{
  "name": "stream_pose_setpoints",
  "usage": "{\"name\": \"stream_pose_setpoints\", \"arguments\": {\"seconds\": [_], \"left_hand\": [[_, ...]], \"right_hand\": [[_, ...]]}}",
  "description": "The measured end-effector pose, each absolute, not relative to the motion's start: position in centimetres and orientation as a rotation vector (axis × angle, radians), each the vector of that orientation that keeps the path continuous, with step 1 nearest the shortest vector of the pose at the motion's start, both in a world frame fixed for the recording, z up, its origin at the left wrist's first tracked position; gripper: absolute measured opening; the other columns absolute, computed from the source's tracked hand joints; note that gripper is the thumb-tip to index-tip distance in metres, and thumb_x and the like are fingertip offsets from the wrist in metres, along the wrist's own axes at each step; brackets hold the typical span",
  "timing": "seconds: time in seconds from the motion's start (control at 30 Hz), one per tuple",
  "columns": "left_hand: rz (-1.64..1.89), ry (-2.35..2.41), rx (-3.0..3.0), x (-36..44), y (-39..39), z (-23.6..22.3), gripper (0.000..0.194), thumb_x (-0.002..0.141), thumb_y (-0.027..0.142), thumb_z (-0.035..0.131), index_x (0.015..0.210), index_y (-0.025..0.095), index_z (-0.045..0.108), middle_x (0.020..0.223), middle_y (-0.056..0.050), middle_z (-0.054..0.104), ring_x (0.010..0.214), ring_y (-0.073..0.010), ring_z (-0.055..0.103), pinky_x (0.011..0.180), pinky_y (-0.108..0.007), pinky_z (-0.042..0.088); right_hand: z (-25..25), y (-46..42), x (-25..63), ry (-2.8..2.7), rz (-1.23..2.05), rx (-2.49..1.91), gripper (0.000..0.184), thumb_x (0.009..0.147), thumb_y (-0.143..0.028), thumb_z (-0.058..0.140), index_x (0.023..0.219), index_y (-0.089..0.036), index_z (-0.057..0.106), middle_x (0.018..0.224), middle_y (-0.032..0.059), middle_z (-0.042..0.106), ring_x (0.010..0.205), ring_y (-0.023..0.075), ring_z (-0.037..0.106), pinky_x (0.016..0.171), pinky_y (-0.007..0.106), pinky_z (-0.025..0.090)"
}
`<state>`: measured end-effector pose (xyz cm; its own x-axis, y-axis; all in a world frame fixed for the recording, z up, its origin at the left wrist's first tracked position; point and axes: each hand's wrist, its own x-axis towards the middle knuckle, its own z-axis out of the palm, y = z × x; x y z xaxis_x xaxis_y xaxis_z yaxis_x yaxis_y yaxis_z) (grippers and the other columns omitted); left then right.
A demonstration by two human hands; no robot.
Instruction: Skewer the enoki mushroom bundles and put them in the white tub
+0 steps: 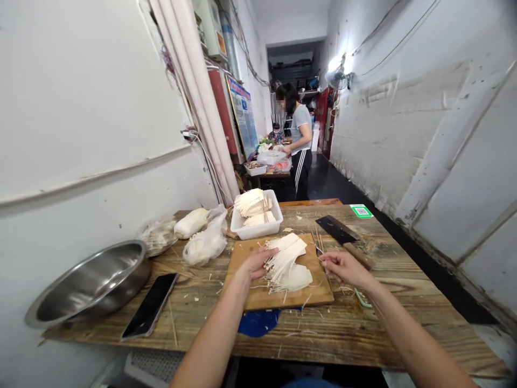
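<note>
My left hand [260, 262] is closed around the stem side of a flat bunch of enoki mushrooms [293, 246] above a wooden cutting board [238, 291]. Just below it on the board lies a second flat bunch, pale and fanned out. At the board's right edge my right hand [343, 268] pinches at thin bamboo skewers [319, 240]; its fingertips are closed on one, though the contact is small and partly hidden. Behind the board, a white plastic tub [258, 230] holds stacked, skewered enoki bunches. A cleaver [336, 229] with a wooden handle lies to the right.
Left on the wooden table [194, 318] are a steel basin [100, 280], a phone [151, 306] and bagged enoki [205, 242]. A green QR card [361, 211] lies at the far right corner. Further back, a person [301, 134] stands at another table.
</note>
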<state>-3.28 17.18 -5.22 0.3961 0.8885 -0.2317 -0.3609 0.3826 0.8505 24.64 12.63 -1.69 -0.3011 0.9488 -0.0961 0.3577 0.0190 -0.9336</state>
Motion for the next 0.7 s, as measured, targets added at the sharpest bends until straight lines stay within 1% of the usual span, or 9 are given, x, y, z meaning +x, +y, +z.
{"name": "stream_pose_setpoints", "arguments": {"seconds": [0.07, 0.1, 0.17, 0.23, 0.33, 0.47, 0.57, 0.63, 0.7], "left_hand": [[0.908, 0.8, 0.777, -3.4, 16.9, -6.0, 0.028, 0.064, 0.025, 0.08, 0.082, 0.006, 0.068, 0.07, -0.009, 0.071, 0.064, -0.0154, 0.066, 0.067, -0.025, 0.053], [0.911, 0.804, 0.768, -3.5, 16.7, -6.3, 0.027, 0.065, 0.024, 0.08, 0.081, 0.007, 0.068, 0.07, -0.009, 0.071, 0.064, -0.0155, 0.066, 0.067, -0.025, 0.053], [0.925, 0.804, 0.756, -3.7, 16.2, -6.9, 0.025, 0.067, 0.025, 0.078, 0.081, 0.008, 0.067, 0.07, -0.009, 0.071, 0.065, -0.016, 0.067, 0.067, -0.025, 0.053], [0.943, 0.802, 0.753, -4.0, 15.7, -7.3, 0.026, 0.069, 0.028, 0.077, 0.082, 0.008, 0.067, 0.071, -0.009, 0.071, 0.064, -0.0172, 0.067, 0.066, -0.028, 0.055], [0.995, 0.798, 0.761, -4.4, 15.0, -7.8, 0.033, 0.074, 0.036, 0.072, 0.093, 0.011, 0.065, 0.079, -0.01, 0.071, 0.07, -0.0198, 0.068, 0.068, -0.033, 0.056], [1.138, 0.838, 0.797, -4.7, 14.7, -8.0, 0.038, 0.081, 0.045, 0.062, 0.107, 0.017, 0.06, 0.1, -0.012, 0.069, 0.091, -0.0211, 0.067, 0.085, -0.038, 0.053], [1.292, 0.945, 0.861, -4.5, 15.0, -8.3, 0.044, 0.082, 0.047, 0.06, 0.115, 0.019, 0.057, 0.116, -0.013, 0.064, 0.108, -0.0215, 0.061, 0.095, -0.038, 0.046], [1.409, 1.073, 0.927, -4.6, 14.9, -8.6, 0.047, 0.079, 0.046, 0.063, 0.116, 0.018, 0.057, 0.122, -0.013, 0.061, 0.114, -0.0221, 0.056, 0.099, -0.037, 0.041], [1.508, 1.237, 1.001, -4.8, 14.4, -9.0, 0.045, 0.076, 0.045, 0.065, 0.11, 0.017, 0.061, 0.119, -0.012, 0.063, 0.115, -0.0233, 0.055, 0.101, -0.036, 0.038]], "right_hand": [[-2.1, 12.4, 24.7, -1.752, 1.226, -1.347, 0.038, 0.072, -0.044, 0.058, 0.097, -0.014, 0.062, 0.055, -0.0055, 0.05, 0.037, 0.0062, 0.034, 0.037, 0.02, 0.026], [-2.2, 12.2, 24.7, -1.781, 1.192, -1.338, 0.035, 0.072, -0.041, 0.059, 0.094, -0.014, 0.063, 0.054, -0.0052, 0.05, 0.04, 0.007, 0.037, 0.04, 0.02, 0.028], [-2.4, 11.9, 24.3, -1.835, 1.108, -1.306, 0.028, 0.073, -0.039, 0.058, 0.082, -0.014, 0.065, 0.056, -0.0031, 0.054, 0.047, 0.0094, 0.044, 0.046, 0.022, 0.033], [-2.2, 11.5, 23.7, -1.875, 1.013, -1.271, 0.028, 0.077, -0.041, 0.053, 0.074, -0.014, 0.063, 0.06, 0.0, 0.058, 0.055, 0.0124, 0.049, 0.053, 0.024, 0.037], [-0.7, 11.0, 22.6, -1.924, 0.882, -1.21, 0.033, 0.084, -0.042, 0.044, 0.077, -0.014, 0.062, 0.068, 0.0027, 0.062, 0.063, 0.0148, 0.053, 0.058, 0.025, 0.039], [3.0, 11.1, 21.4, -1.998, 0.754, -1.156, 0.03, 0.087, -0.037, 0.044, 0.085, -0.015, 0.065, 0.075, 0.0033, 0.064, 0.067, 0.015, 0.053, 0.062, 0.026, 0.038], [5.9, 11.8, 20.6, -2.024, 0.649, -1.139, 0.026, 0.087, -0.033, 0.046, 0.089, -0.017, 0.066, 0.077, 0.0027, 0.065, 0.068, 0.0147, 0.054, 0.064, 0.026, 0.038], [7.3, 12.3, 20.3, -2.051, 0.51, -1.126, 0.025, 0.087, -0.03, 0.045, 0.088, -0.017, 0.066, 0.075, 0.0027, 0.065, 0.065, 0.0143, 0.054, 0.062, 0.025, 0.038], [8.2, 12.7, 20.1, -2.057, 0.376, -1.14, 0.026, 0.086, -0.03, 0.045, 0.085, -0.016, 0.067, 0.071, 0.0027, 0.065, 0.061, 0.0138, 0.053, 0.058, 0.025, 0.037]]}}
